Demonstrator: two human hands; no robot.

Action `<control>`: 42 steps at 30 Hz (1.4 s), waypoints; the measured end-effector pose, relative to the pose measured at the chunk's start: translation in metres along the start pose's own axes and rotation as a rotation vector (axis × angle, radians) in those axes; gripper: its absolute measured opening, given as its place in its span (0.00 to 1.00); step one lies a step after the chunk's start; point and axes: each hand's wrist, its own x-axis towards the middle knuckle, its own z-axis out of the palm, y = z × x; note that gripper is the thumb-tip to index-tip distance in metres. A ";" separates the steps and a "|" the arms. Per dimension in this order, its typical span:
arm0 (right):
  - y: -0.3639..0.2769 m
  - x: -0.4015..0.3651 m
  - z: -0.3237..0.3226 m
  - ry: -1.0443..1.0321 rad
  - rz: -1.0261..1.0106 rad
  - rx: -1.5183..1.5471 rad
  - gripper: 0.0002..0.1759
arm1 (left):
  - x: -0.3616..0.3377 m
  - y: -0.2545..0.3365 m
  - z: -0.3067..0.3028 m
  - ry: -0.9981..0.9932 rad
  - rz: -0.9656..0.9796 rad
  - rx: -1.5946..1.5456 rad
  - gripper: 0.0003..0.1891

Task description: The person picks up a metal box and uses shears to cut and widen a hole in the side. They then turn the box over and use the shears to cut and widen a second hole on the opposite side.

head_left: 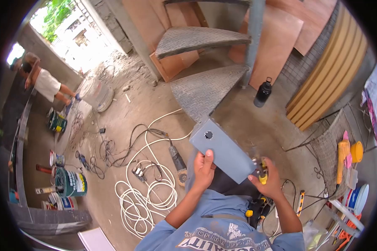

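A blue-grey rectangular box-like piece (228,157) with a dark round hole near its far left end lies slanted above my lap. My left hand (204,169) grips its near-left edge, thumb on top. At the opposite end, my right hand (269,180) is closed around a small yellow-and-dark tool (262,175), held right by the piece's right corner. Motion blur and the fingers hide the tool's kind.
Metal spiral stair steps (209,90) rise just ahead. An angle grinder (178,163) and coiled white cable (148,201) lie on the floor to the left. A black bottle (263,93) stands ahead right, near a woven chair (333,146). Another person (48,83) works far left beside a bucket (96,94).
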 end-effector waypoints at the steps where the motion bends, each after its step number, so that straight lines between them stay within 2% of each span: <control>1: 0.000 -0.011 0.000 0.019 0.017 0.001 0.31 | -0.002 -0.006 0.001 0.031 0.038 0.040 0.24; 3: -0.003 -0.030 0.001 0.071 -0.025 -0.112 0.28 | -0.007 -0.013 0.006 0.043 0.059 0.085 0.24; 5: -0.018 -0.049 -0.006 0.048 0.089 -0.097 0.24 | -0.014 -0.017 0.015 0.085 0.184 0.275 0.24; 7: -0.031 -0.066 -0.013 -0.163 0.351 0.200 0.22 | -0.019 -0.031 0.018 0.092 0.170 0.306 0.24; 8: -0.034 -0.071 -0.014 -0.185 0.406 0.288 0.19 | -0.023 -0.039 0.020 0.113 0.174 0.332 0.24; 9: -0.032 -0.075 -0.014 -0.166 0.425 0.293 0.19 | -0.024 -0.046 0.024 0.094 0.155 0.333 0.24; 11: -0.025 -0.084 -0.015 -0.254 0.497 0.295 0.17 | -0.027 -0.060 0.031 0.044 0.158 0.355 0.23; 13: -0.013 -0.093 -0.012 -0.209 0.493 0.258 0.17 | -0.028 -0.075 0.034 0.019 0.152 0.356 0.23; 16: 0.001 -0.095 -0.012 -0.270 0.580 0.344 0.16 | -0.027 -0.086 0.035 0.015 0.161 0.368 0.24; 20: 0.016 -0.086 -0.011 -0.336 0.581 0.338 0.15 | -0.019 -0.091 0.029 0.050 0.156 0.383 0.26; 27: 0.012 -0.067 -0.010 -0.412 0.551 0.145 0.17 | -0.019 -0.091 0.033 0.048 0.179 0.368 0.24; 29: 0.014 -0.068 -0.008 -0.409 0.564 0.118 0.18 | -0.019 -0.094 0.032 0.036 0.175 0.346 0.28; 35: 0.019 -0.076 -0.002 -0.362 0.605 0.192 0.19 | -0.020 -0.101 0.034 0.044 0.149 0.373 0.26; 42: 0.017 -0.070 -0.003 -0.380 0.765 0.559 0.15 | -0.015 -0.105 0.047 0.046 0.141 0.357 0.23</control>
